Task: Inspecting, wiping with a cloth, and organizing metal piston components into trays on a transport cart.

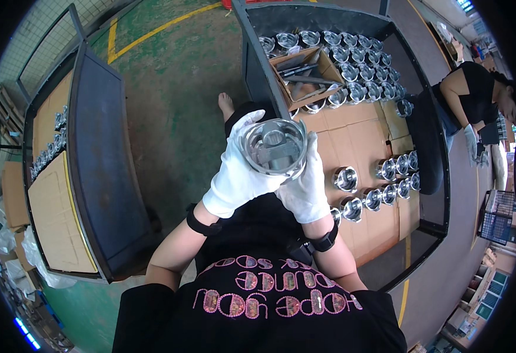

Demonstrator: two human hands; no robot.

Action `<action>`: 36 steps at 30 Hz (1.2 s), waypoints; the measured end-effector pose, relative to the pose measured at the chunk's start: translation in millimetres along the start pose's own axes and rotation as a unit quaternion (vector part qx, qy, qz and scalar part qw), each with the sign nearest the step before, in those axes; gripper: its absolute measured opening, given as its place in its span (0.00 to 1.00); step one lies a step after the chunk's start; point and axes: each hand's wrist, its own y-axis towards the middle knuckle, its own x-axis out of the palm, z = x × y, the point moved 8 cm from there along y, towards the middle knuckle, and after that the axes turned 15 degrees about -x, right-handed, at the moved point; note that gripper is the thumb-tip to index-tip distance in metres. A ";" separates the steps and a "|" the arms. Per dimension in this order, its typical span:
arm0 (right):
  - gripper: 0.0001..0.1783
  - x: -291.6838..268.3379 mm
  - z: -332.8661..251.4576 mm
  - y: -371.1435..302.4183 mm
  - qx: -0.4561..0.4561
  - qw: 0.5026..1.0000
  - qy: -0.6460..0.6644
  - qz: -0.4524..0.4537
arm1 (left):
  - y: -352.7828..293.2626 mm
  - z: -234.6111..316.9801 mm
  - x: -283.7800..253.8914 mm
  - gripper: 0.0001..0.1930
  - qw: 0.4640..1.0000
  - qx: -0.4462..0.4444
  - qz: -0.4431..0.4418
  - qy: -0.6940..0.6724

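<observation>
A shiny metal piston [274, 154] is held up in front of my chest, its hollow underside with the pin bosses facing me. My left hand [232, 176], in a white glove, wraps around its left side with the thumb near the rim. My white-gloved right hand [306, 191] grips it from the right and below. Some fingers of both hands are hidden behind the piston. Closest to my right hand, a single piston [345, 179] stands on the cardboard sheet [361, 138] of the cart to my right.
Several rows of pistons [365, 72] fill the far part of the dark metal cart [247, 59]. An open cardboard box [308, 72] with flat metal pieces sits among them. Another cart [96, 159] with pistons stands left. A co-worker [473, 97] in gloves is at the right.
</observation>
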 end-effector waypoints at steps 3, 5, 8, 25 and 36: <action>0.42 10.7 -7.9 1.0 -0.036 0.997 -0.042 -0.053 | -5.9 14.9 -3.0 0.50 0.993 0.112 -0.016 0.046; 0.42 19.1 -12.8 -0.1 -0.061 0.991 -0.039 -0.108 | -7.2 17.9 -2.5 0.46 0.990 0.131 -0.055 -0.011; 0.43 22.0 -19.0 -1.4 -0.092 0.984 -0.032 -0.147 | -10.1 26.3 -3.9 0.45 0.979 0.197 -0.046 0.038; 0.17 -148.4 -129.2 -52.7 -0.144 0.845 -0.495 0.144 | -12.5 30.0 39.4 0.47 0.988 0.069 -0.119 0.071; 0.13 -299.9 -61.6 -57.7 0.079 0.799 -0.545 0.242 | -19.4 -22.9 15.2 0.31 0.988 -0.082 -0.097 0.088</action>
